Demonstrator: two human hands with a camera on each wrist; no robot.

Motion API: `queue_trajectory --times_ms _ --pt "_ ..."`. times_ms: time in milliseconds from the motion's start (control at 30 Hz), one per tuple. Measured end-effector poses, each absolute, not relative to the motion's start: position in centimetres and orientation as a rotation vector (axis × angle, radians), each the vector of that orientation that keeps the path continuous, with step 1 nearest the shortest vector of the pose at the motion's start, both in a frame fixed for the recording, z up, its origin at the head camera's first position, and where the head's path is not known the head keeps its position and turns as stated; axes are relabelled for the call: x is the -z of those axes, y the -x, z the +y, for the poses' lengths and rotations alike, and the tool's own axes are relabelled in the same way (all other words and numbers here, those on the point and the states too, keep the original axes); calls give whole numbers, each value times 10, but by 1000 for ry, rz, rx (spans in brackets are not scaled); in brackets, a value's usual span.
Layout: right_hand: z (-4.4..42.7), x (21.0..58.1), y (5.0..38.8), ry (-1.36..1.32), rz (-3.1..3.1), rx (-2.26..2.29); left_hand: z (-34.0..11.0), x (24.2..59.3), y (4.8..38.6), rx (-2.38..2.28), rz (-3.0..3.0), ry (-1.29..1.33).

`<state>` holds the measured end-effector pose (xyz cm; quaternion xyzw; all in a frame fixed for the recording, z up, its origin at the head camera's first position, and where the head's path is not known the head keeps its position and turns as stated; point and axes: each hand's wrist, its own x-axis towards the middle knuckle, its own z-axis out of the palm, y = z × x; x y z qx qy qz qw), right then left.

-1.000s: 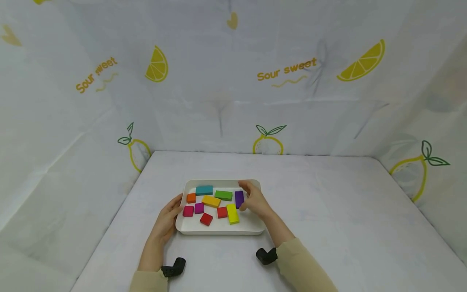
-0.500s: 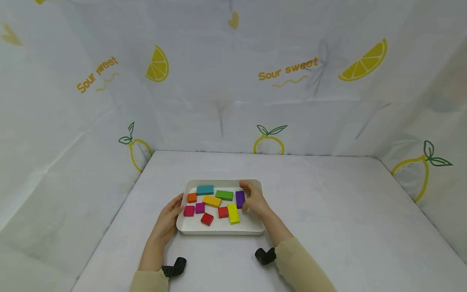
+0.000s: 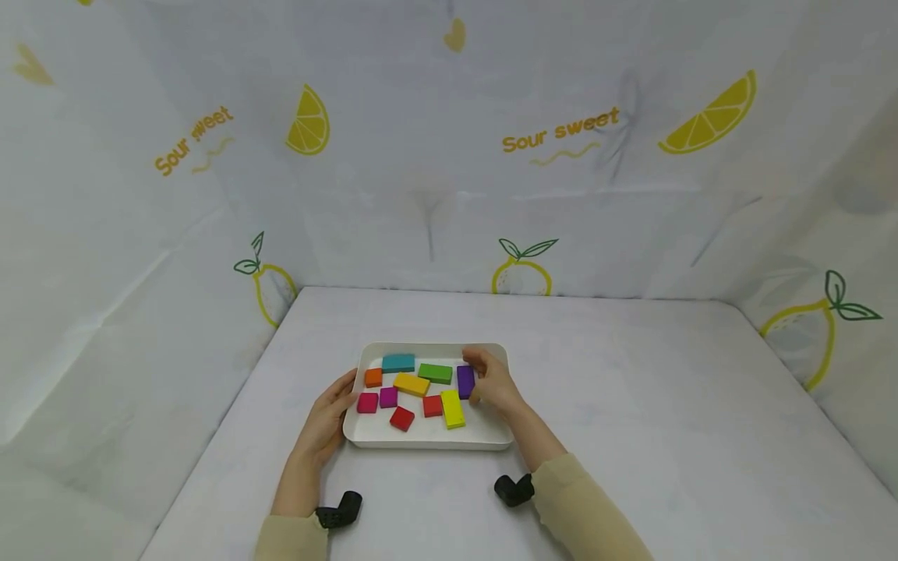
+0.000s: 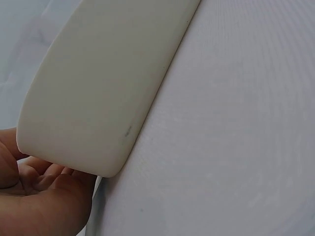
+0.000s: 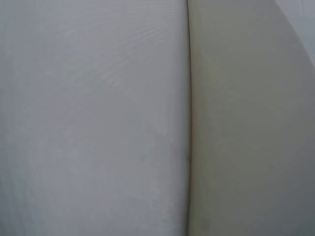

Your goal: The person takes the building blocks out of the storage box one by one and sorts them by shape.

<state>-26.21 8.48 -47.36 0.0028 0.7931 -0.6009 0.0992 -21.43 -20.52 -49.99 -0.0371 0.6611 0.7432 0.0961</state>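
Observation:
A white rectangular tray (image 3: 429, 438) lies in front of me with several coloured blocks in it. My left hand (image 3: 324, 418) holds its left end; the left wrist view shows the curled fingers (image 4: 74, 189) at the tray's corner. Over the tray's right part, my right hand (image 3: 496, 387) is beside the purple block (image 3: 465, 382), its forefinger and thumb spread apart near the block's two ends. Left of the purple block are a green block (image 3: 435, 374) and a yellow block (image 3: 452, 409). The right wrist view shows only the tray's outer wall (image 5: 251, 128) and the tabletop.
Other blocks in the tray include a blue one (image 3: 398, 363), an amber one (image 3: 411, 384), an orange one (image 3: 373, 378), a magenta one (image 3: 389, 397) and a red one (image 3: 402, 418). A white-covered table (image 3: 631, 405) surrounds the tray, with lemon-printed sheets behind.
The whole head view shifts slightly to the right. My right thumb has drawn a little away from the purple block. The left hand keeps its place on the tray.

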Motion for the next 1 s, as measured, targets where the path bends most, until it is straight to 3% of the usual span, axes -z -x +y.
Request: queue_trajectory --times_ms 1000 --pt "86 470 257 55 2446 1789 -204 498 212 -2207 1966 104"
